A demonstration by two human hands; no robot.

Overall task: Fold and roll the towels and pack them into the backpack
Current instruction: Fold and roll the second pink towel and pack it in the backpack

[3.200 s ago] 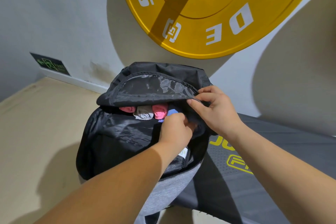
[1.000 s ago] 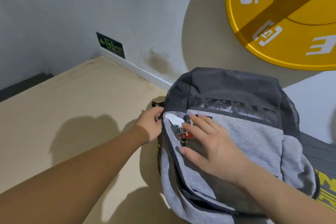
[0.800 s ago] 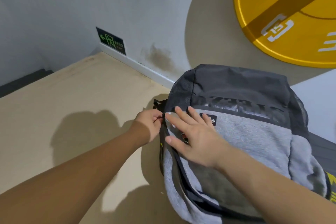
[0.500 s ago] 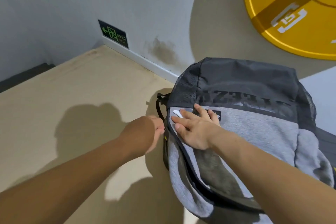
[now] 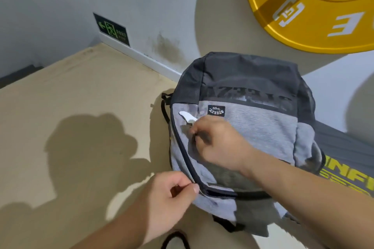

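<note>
backpack [image 5: 253, 127] flat on floor [image 5: 81, 107], front up. left hand [image 5: 174, 194] at its near edge, fingers pinched on the zip seam. right hand [image 5: 218, 143] on its front, fingers curled on white tag [image 5: 187, 116].

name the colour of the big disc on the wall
The disc is yellow with white lettering; head view shows it best.

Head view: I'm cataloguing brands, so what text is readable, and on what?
"SIEEZY", upside down, last letter unsure: backpack print and patch.
"E", plus a logo: yellow plate.
"NF", neighbouring letters cut off: dark mat.
Exit sign: arrow and figure; characters too small to read.
</note>
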